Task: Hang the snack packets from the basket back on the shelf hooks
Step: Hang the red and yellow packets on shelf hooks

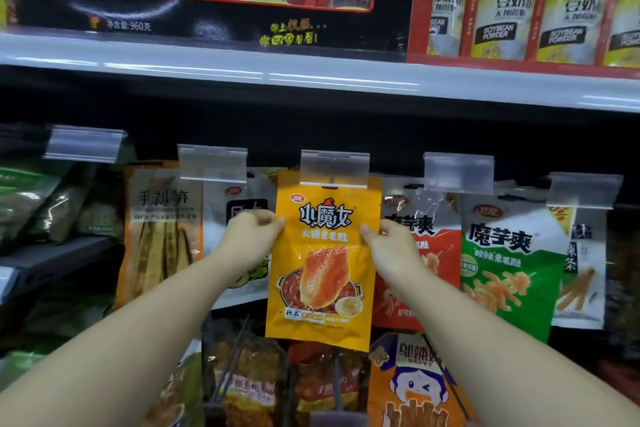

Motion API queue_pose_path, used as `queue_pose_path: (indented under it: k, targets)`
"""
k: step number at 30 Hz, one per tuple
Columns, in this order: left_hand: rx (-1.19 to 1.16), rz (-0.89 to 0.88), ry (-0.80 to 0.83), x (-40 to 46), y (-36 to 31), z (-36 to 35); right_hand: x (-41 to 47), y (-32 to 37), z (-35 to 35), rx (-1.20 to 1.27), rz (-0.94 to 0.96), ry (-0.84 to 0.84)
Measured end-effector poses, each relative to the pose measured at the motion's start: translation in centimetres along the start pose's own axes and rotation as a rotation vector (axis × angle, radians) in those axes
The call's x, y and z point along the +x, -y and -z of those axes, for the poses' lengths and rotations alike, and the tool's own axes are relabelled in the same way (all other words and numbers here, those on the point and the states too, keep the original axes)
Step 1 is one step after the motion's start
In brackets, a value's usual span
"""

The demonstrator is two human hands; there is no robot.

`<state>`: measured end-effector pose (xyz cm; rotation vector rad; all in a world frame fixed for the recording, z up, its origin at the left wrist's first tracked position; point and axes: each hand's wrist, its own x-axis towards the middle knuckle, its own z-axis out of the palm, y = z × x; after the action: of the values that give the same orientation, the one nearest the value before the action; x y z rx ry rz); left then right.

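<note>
The orange packet [320,267] is held by both hands at about the same height. Its left edge is pinched by the left hand [251,236], with the thumb on the front face, and its right edge is pinched by the right hand [382,243] in the same manner. Both hands are therefore closed on the packet, and neither is clearly nearer to it than the other.

The packet is held upright, with its long axis vertical and its printed face turned toward the person. It lies straight ahead of the hands, between them. Its top edge is raised to the clear label holder [334,168], which marks the front end of a hook; the hook itself and the hole in the packet are hidden behind this holder. It cannot be told if the hole is already on the hook.

The coming move is judged to depend on this one relation: the top of the packet must be kept level with the hook tip and pushed away from the person, along the hook.

A grey packet [239,215] is hung just beside it on the left, and a red packet [429,253] on the right. Above them the shelf [242,69] is seen. The basket is not seen clearly.
</note>
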<state>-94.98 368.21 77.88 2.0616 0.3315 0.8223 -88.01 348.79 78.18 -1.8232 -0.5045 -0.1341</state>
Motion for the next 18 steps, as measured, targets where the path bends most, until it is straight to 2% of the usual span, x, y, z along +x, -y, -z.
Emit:
queue_pose_path:
  k: [5, 11, 18]
  targets:
    - [0.094, 0.057, -0.013, 2.9, 1.0, -1.5, 3.5, -0.8, -1.0, -0.041, -0.034, -0.049]
    - [0.18, 0.136, -0.117, 6.7, 2.2, -3.1, 7.9, -1.6, -2.3, -0.154, -0.121, -0.129]
    - [0.188, 0.193, -0.084, 8.7, 3.6, -4.5, 10.5, -2.4, -3.0, -0.336, -0.192, -0.117]
